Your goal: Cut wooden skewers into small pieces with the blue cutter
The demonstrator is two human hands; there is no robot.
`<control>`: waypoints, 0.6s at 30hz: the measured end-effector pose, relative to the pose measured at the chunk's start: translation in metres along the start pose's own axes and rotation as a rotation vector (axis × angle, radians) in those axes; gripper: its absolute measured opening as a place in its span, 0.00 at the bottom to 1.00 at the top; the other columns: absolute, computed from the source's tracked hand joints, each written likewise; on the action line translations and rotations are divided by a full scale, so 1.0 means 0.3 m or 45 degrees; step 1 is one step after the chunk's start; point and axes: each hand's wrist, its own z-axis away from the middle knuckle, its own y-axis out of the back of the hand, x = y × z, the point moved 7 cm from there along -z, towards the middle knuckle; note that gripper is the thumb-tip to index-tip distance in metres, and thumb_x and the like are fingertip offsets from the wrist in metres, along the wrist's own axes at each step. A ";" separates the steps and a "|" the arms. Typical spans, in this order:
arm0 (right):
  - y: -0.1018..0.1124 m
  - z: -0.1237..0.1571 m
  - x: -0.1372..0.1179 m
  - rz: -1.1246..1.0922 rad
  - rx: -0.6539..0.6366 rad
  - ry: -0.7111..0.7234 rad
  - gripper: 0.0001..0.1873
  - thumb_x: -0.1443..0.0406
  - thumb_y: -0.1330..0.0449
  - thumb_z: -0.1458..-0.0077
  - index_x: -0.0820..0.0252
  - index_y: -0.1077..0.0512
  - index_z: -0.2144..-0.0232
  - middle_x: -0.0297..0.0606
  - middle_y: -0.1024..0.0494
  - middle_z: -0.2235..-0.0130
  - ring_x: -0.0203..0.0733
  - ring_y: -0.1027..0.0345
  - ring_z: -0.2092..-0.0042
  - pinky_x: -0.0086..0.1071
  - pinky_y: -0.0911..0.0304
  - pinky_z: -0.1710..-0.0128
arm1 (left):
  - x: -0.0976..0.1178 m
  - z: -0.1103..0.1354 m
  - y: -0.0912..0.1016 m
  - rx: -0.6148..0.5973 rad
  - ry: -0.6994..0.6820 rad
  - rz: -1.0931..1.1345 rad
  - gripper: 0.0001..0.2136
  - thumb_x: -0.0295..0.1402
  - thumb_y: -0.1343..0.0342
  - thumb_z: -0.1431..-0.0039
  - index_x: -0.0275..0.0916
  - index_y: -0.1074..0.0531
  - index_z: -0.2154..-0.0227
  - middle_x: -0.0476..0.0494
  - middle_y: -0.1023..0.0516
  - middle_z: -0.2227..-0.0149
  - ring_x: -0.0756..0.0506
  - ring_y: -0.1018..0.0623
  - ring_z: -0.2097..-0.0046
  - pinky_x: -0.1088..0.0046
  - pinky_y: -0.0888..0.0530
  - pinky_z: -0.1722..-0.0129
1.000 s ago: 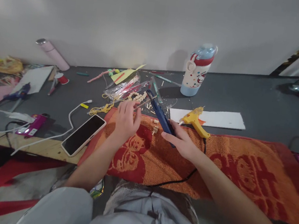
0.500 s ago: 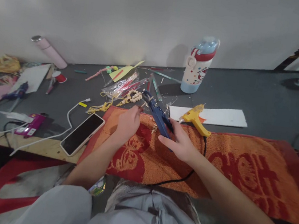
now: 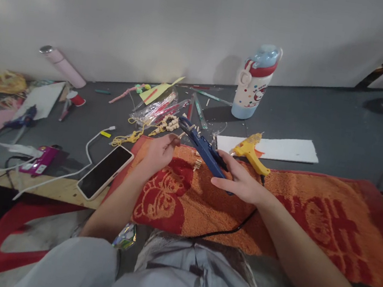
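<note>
My right hand (image 3: 241, 182) is wrapped around the handles of a long dark blue pair of shears (image 3: 206, 152), whose head points up and to the left. My left hand (image 3: 161, 151) is closed, pinching a thin pale wooden stick (image 3: 181, 135) close to the head of the shears. Exactly where the stick meets the tool is too small to tell. Below the shears, several short cut wooden pieces (image 3: 197, 164) lie on an orange and red towel (image 3: 224, 218).
A yellow glue gun (image 3: 252, 152) rests on a white board (image 3: 289, 150), its black cord crossing the towel. Behind stands a water bottle (image 3: 253, 88). Left are a phone (image 3: 105, 172), white cable (image 3: 84, 169), wooden beads on yellow string (image 3: 169, 124) and a pink flask (image 3: 63, 66).
My right hand and the handle end of the shears have shifted slightly right. My left hand has drawn back a little to the left, still pinching the stick.
</note>
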 end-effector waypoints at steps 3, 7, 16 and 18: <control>0.008 0.000 -0.017 0.086 -0.010 0.058 0.37 0.50 0.42 0.48 0.59 0.47 0.41 0.48 0.37 0.41 0.57 0.43 0.41 0.47 0.46 0.42 | -0.001 0.001 -0.004 -0.017 0.008 0.111 0.11 0.35 0.56 0.41 0.37 0.32 0.73 0.47 0.28 0.75 0.49 0.29 0.71 0.74 0.33 0.69; 0.009 -0.008 -0.041 0.274 0.112 0.141 0.37 0.50 0.42 0.48 0.63 0.46 0.43 0.53 0.34 0.47 0.58 0.38 0.46 0.51 0.43 0.47 | -0.002 -0.001 -0.030 -0.002 0.046 0.206 0.14 0.38 0.58 0.39 0.37 0.33 0.73 0.49 0.32 0.78 0.51 0.33 0.75 0.75 0.35 0.73; 0.004 -0.010 -0.013 0.166 0.098 0.011 0.35 0.49 0.43 0.49 0.61 0.44 0.45 0.51 0.32 0.47 0.57 0.37 0.47 0.50 0.41 0.48 | 0.002 -0.005 -0.038 0.039 -0.008 0.073 0.10 0.33 0.57 0.40 0.37 0.33 0.72 0.49 0.30 0.77 0.51 0.32 0.75 0.76 0.37 0.74; -0.015 -0.008 -0.004 -0.013 -0.005 -0.044 0.33 0.49 0.45 0.47 0.57 0.44 0.44 0.47 0.32 0.45 0.54 0.37 0.46 0.46 0.40 0.47 | 0.001 -0.006 -0.027 0.042 0.000 0.010 0.10 0.33 0.56 0.41 0.37 0.32 0.73 0.49 0.30 0.77 0.51 0.33 0.76 0.76 0.38 0.75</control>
